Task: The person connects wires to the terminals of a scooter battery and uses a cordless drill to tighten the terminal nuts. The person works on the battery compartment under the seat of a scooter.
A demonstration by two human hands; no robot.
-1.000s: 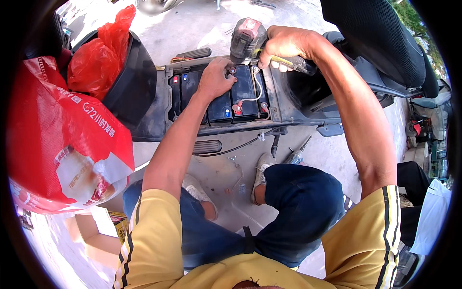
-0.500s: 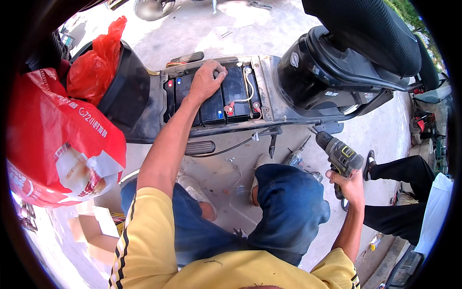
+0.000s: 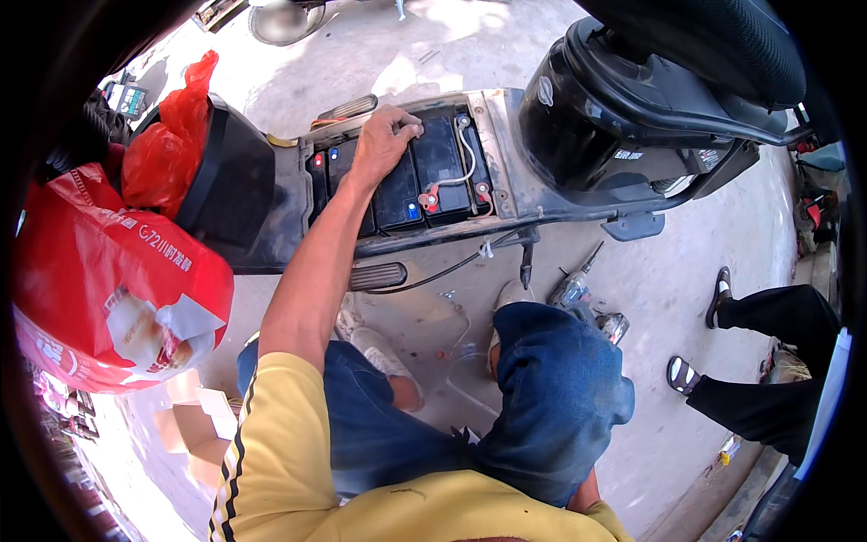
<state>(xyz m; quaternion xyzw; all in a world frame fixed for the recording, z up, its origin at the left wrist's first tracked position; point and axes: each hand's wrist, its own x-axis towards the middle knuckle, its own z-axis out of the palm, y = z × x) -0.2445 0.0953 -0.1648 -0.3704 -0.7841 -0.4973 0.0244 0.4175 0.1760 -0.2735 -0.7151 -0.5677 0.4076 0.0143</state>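
One bare left hand [image 3: 384,140], fingers [image 3: 404,119] curled, grip unclear, right hand hidden, is at black rectangular batteries [image 3: 438,161] whose exposed metal terminals [image 3: 464,121] could short if anything metallic bridged them.

L arm [image 3: 309,280] stretched fwd & a bit to the R, elbow almost straight, w/ L hand [image 3: 383,143] palm down, fingers [image 3: 404,122] curled. R arm [image 3: 586,493] showed only as a strip of bare skin beside the R leg [image 3: 562,406], prob. forearm; R hand was out of view.
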